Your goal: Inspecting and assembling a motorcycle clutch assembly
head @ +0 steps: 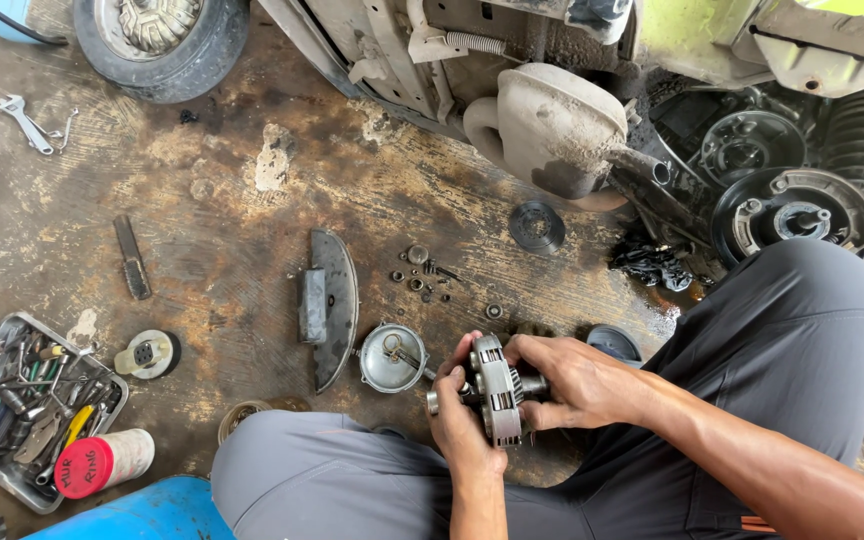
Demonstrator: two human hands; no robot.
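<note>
A round grey metal clutch-like assembly (495,388) with a toothed gear and a short shaft is held between both hands, low in the middle of the head view. My left hand (460,425) grips it from below and from the left side. My right hand (574,378) closes on its right side, around the gear end. A shallow metal cup (392,357) with small parts in it lies on the floor just left of my hands.
Loose nuts and washers (422,275) and a curved metal cover (330,305) lie ahead. A tool tray (22,480) stands at the left, with a red-capped can (102,462) beside it. A scooter's exhaust (552,130) and brake drum (792,215) are at the upper right; a wrench (24,122) lies far left.
</note>
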